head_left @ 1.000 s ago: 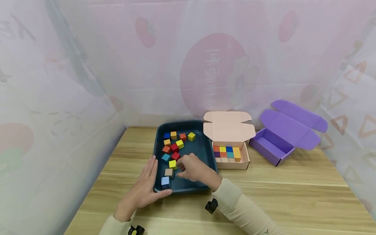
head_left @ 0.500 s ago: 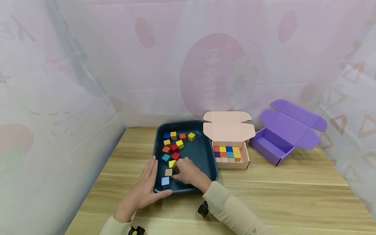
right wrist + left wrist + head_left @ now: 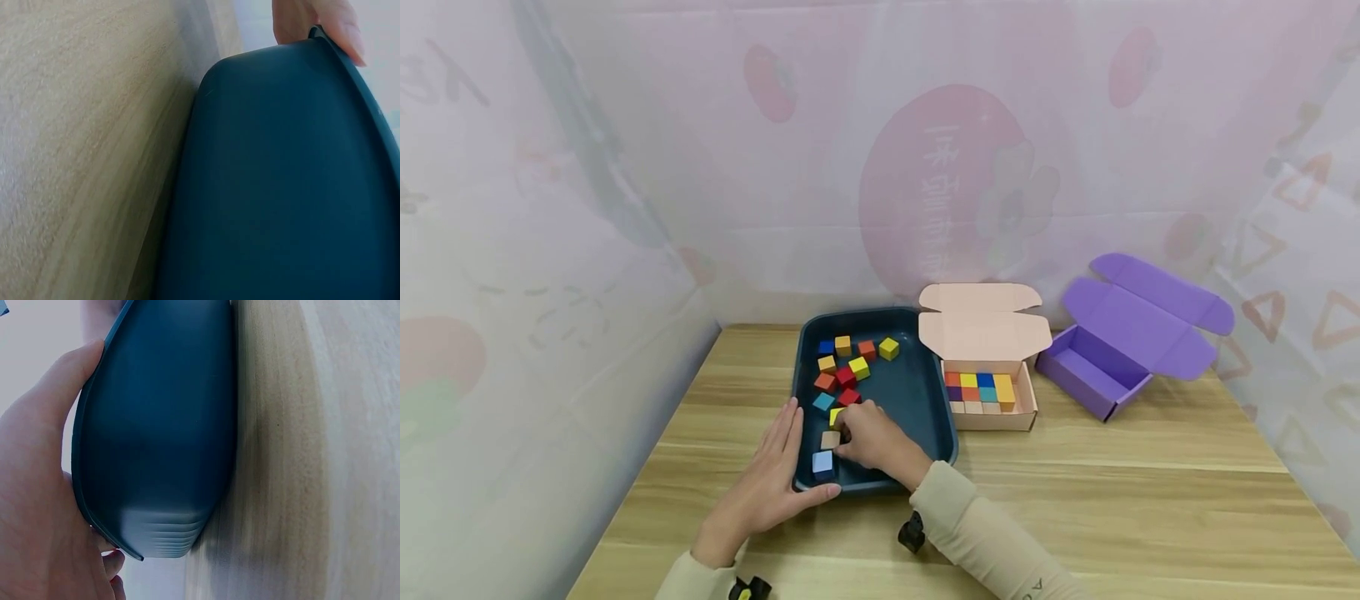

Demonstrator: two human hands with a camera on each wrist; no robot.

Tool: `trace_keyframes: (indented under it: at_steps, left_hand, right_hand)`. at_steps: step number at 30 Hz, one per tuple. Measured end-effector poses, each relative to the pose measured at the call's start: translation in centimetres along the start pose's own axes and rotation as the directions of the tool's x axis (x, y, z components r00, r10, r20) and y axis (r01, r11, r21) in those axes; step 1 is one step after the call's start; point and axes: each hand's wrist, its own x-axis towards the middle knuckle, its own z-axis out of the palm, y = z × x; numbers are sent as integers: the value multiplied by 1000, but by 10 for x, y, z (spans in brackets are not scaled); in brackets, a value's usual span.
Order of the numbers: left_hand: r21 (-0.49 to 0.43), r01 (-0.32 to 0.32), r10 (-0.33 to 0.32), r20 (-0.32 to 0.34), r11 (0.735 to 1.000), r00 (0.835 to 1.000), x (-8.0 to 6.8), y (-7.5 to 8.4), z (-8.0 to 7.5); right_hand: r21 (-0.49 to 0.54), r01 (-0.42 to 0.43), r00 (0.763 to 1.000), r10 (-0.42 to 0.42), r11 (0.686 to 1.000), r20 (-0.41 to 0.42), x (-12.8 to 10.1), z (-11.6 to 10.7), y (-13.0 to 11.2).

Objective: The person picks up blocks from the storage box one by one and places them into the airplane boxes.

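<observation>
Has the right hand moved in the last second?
Yes. The right hand has slid left inside the dark blue plastic tray, toward the tan wooden cube.

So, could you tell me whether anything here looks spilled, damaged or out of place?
Nothing stands out. The loose cubes all lie inside the dark tray, the pink box holds its cubes in neat rows, and the purple box sits open and undamaged on the table.
</observation>
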Motion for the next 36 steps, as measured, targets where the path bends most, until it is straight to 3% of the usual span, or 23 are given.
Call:
trace_keyframes:
  at_steps: [13,22,27,36]
  left_hand:
    - [-1,26,-26,5,1000,1000,0,-1,2]
    - [15,28,-28,-1,999,1000,0,0,0]
    - [31,30,-30,-5,999,1000,1,0,0]
    - [29,14,-13,-7,999,1000,1,-1,2]
  right_hand:
    - [43,-19,1000,19,999,4,-17,-22,8]
    - [68,23,1000,-22,997,-21,-43,-63,21]
    - [87,18,999,-13,996,-50,-62,-88,37]
    - [115,133,984,-117,984,-134,-101,-126,83]
